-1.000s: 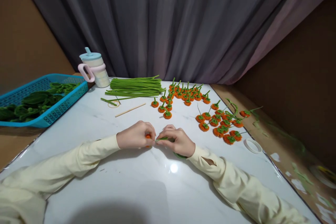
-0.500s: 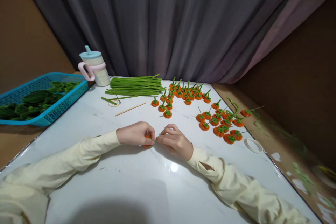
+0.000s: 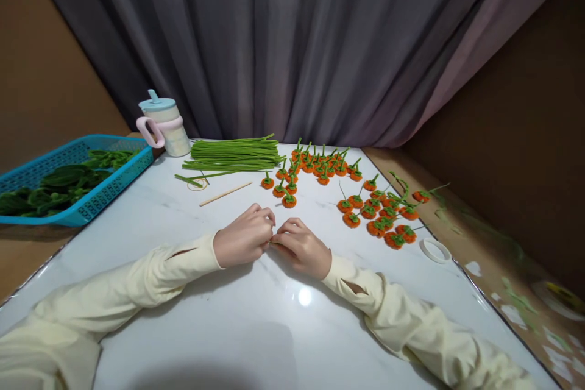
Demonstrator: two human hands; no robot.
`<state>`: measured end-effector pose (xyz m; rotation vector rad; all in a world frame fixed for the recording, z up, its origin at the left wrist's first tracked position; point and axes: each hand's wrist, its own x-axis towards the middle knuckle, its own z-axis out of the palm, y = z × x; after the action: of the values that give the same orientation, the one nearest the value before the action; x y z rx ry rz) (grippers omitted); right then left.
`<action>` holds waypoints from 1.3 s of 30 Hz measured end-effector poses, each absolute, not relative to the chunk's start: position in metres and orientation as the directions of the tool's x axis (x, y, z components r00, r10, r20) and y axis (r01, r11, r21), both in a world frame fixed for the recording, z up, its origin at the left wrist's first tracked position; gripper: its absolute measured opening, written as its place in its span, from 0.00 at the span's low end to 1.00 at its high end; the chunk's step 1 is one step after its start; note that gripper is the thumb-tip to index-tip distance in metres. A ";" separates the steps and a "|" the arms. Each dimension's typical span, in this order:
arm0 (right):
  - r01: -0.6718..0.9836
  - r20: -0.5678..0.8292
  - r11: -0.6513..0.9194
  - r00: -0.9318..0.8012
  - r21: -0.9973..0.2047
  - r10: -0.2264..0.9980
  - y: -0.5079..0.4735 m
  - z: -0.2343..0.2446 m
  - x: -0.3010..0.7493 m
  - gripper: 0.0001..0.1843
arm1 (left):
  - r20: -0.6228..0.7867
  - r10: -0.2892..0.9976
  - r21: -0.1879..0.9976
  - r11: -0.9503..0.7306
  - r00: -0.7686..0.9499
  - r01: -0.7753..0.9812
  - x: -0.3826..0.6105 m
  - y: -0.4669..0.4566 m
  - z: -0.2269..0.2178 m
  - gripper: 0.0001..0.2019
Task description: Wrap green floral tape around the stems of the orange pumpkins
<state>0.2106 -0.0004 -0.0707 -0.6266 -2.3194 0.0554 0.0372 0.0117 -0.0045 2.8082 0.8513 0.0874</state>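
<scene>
My left hand [image 3: 244,237] and my right hand [image 3: 301,247] meet fingertip to fingertip at the middle of the white table [image 3: 256,329]. Both are closed in a pinch. The small orange pumpkin in the left fingers is now hidden by them. What the right fingers pinch is hidden. Several finished orange pipe-cleaner pumpkins with green stems [image 3: 379,210] lie to the right of my hands. More pumpkins [image 3: 320,167] lie at the back. A bundle of green pipe cleaners [image 3: 233,154] lies behind my hands.
A wooden stick [image 3: 225,193] lies left of the pumpkins. A lidded cup with a pink handle [image 3: 163,124] stands at the back left. A blue basket [image 3: 114,186] holding green leaf shapes sits at the left. A white ring [image 3: 435,250] lies near the right edge.
The left hand has rolled over the orange pumpkin, which no longer shows. The green stem seen by the right fingers a second ago is out of sight. The view has dipped slightly.
</scene>
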 end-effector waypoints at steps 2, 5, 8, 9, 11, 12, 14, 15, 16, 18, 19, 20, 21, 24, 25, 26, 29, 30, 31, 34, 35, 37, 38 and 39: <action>0.411 0.652 0.894 -0.631 -0.180 0.421 -0.001 -0.070 0.211 0.11 | 0.002 0.540 0.223 -0.821 0.842 0.526 0.036 0.012 -0.005 0.13; 0.400 0.657 0.911 -0.660 -0.104 0.365 -0.002 -0.067 0.211 0.11 | 0.010 0.522 0.285 -0.819 0.853 0.498 0.034 0.015 -0.006 0.13; 0.386 0.661 0.922 -0.686 -0.025 0.305 -0.005 -0.064 0.211 0.11 | -0.037 0.501 0.393 -0.788 0.864 0.474 0.032 0.020 -0.005 0.13; 0.378 0.661 0.926 -0.693 -0.005 0.287 -0.006 -0.064 0.211 0.11 | -0.068 0.497 0.419 -0.773 0.865 0.477 0.031 0.022 -0.005 0.12; 0.370 0.664 0.929 -0.698 0.014 0.268 -0.007 -0.064 0.211 0.11 | -0.124 0.487 0.431 -0.758 0.864 0.489 0.031 0.022 -0.004 0.13; 0.374 0.666 0.928 -0.694 0.009 0.273 -0.006 -0.064 0.211 0.11 | -0.133 0.487 0.412 -0.765 0.863 0.495 0.031 0.022 -0.004 0.13; 0.395 0.682 0.918 -0.660 -0.042 0.316 -0.005 -0.066 0.211 0.12 | -0.086 0.508 0.325 -0.799 0.857 0.506 0.032 0.019 -0.004 0.13; 0.407 0.691 0.909 -0.633 -0.087 0.350 -0.003 -0.067 0.211 0.12 | -0.036 0.525 0.266 -0.815 0.850 0.515 0.032 0.017 -0.005 0.13; 0.416 0.692 0.898 -0.608 -0.141 0.390 -0.002 -0.068 0.211 0.11 | 0.018 0.539 0.205 -0.826 0.842 0.524 0.033 0.015 -0.006 0.11; 0.423 0.675 0.872 -0.570 -0.247 0.468 0.000 -0.070 0.211 0.11 | 0.101 0.545 0.107 -0.837 0.832 0.536 0.034 0.012 -0.009 0.08; 0.423 0.660 0.859 -0.562 -0.289 0.499 0.001 -0.070 0.211 0.10 | 0.121 0.540 0.077 -0.842 0.833 0.534 0.034 0.012 -0.010 0.07; 0.421 0.645 0.848 -0.558 -0.322 0.522 0.001 -0.070 0.211 0.10 | 0.132 0.531 0.057 -0.847 0.837 0.529 0.034 0.011 -0.012 0.07; 0.419 0.633 0.840 -0.558 -0.344 0.537 0.002 -0.071 0.212 0.09 | 0.139 0.523 0.045 -0.852 0.841 0.522 0.034 0.011 -0.013 0.07; 0.414 0.618 0.841 -0.574 -0.347 0.537 0.001 -0.071 0.212 0.08 | 0.150 0.485 0.022 -0.873 0.861 0.488 0.034 0.012 -0.015 0.07; 0.416 0.620 0.848 -0.582 -0.329 0.526 0.001 -0.071 0.212 0.09 | 0.154 0.469 0.016 -0.881 0.870 0.473 0.033 0.013 -0.016 0.08; 0.418 0.626 0.856 -0.589 -0.305 0.511 0.000 -0.071 0.211 0.09 | 0.157 0.456 0.012 -0.888 0.876 0.459 0.033 0.013 -0.016 0.09; 0.421 0.658 0.876 -0.595 -0.233 0.461 -0.001 -0.071 0.210 0.09 | 0.153 0.438 0.020 -0.897 0.886 0.441 0.033 0.013 -0.015 0.10; 0.422 0.670 0.881 -0.592 -0.215 0.447 -0.002 -0.071 0.210 0.09 | 0.148 0.439 0.028 -0.898 0.886 0.440 0.032 0.014 -0.015 0.10; 0.422 0.681 0.885 -0.591 -0.197 0.433 -0.002 -0.071 0.210 0.09 | 0.143 0.441 0.040 -0.897 0.886 0.440 0.032 0.014 -0.014 0.10; 0.406 0.692 0.903 -0.614 -0.138 0.381 -0.004 -0.069 0.210 0.08 | 0.114 0.449 0.108 -0.893 0.886 0.438 0.032 0.016 -0.011 0.11; 0.392 0.688 0.913 -0.631 -0.117 0.359 -0.004 -0.069 0.210 0.09 | 0.100 0.454 0.142 -0.887 0.885 0.439 0.032 0.017 -0.011 0.11; 0.359 0.680 0.930 -0.662 -0.082 0.315 -0.005 -0.067 0.211 0.09 | 0.068 0.470 0.214 -0.869 0.880 0.447 0.031 0.019 -0.010 0.12; 0.348 0.679 0.935 -0.670 -0.071 0.300 -0.005 -0.067 0.211 0.10 | 0.052 0.478 0.242 -0.858 0.877 0.453 0.031 0.019 -0.011 0.12; 0.343 0.681 0.937 -0.671 -0.067 0.294 -0.005 -0.067 0.211 0.10 | 0.040 0.487 0.257 -0.849 0.872 0.462 0.031 0.020 -0.011 0.13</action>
<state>0.2114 -0.0051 -0.0667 -0.4482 -2.3477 -0.0849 0.0314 0.0197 -0.0111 2.8050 0.7226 0.1515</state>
